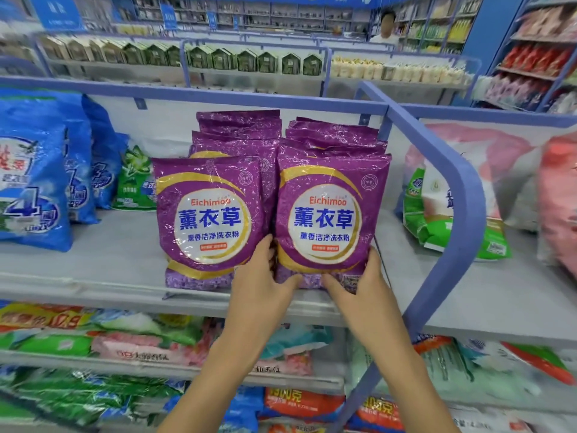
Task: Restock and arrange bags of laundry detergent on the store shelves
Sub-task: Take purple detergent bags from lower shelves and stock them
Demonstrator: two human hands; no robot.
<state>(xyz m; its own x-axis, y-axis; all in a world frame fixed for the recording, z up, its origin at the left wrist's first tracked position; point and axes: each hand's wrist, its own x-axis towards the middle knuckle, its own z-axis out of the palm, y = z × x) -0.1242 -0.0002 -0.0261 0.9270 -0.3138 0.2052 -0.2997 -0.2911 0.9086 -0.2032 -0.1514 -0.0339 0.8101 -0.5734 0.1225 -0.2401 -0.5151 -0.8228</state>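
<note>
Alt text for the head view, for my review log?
The left hand and right hand grip the bottom corners of the right purple bag, upright on a grey shelf beside a second purple bag. Blue bags stand to the left.

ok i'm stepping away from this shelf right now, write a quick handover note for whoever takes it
Left hand: holds the lower left corner of the right front purple bag.
Right hand: holds the same bag's lower right corner.
Bags: two upright purple rows, several deep, on the middle shelf. The left front purple bag stands close beside the held one.
Done: both rows are stocked.
Left: probably square the held bag with its neighbour, then let go. There is bare shelf between the purple rows and the blue bags.
</note>
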